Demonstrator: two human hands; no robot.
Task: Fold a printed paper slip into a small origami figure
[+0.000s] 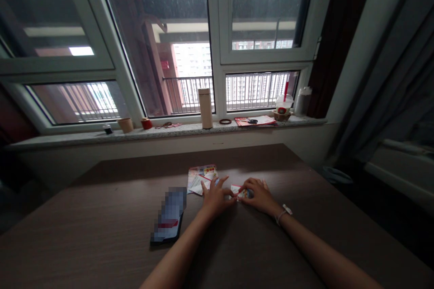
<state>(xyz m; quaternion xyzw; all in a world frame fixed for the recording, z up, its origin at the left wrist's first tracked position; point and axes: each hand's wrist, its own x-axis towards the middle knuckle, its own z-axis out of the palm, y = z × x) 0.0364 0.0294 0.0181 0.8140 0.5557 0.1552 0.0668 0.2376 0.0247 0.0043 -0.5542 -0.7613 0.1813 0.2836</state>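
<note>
A small piece of printed paper (235, 188), white with red and coloured print, lies on the brown table between my hands. My left hand (217, 196) pinches its near left edge between thumb and forefinger, the other fingers spread. From the right, my right hand (259, 196) closes thumb and forefinger on the same paper and partly covers it. Whether the paper is folded cannot be made out. Just beyond my left hand lie more printed paper sheets (196, 175), overlapping, some of them behind my fingers. Left of my left forearm a phone (169, 216) lies with its screen blurred.
Beyond the table (101, 198) runs a stone window sill (183, 132). On it stand a beige thermos (205, 108), a paper cup (126, 125), a small red jar (146, 123), scissors (252, 121) on red-edged papers and a drink cup with a straw (283, 104). Grey curtains hang at right.
</note>
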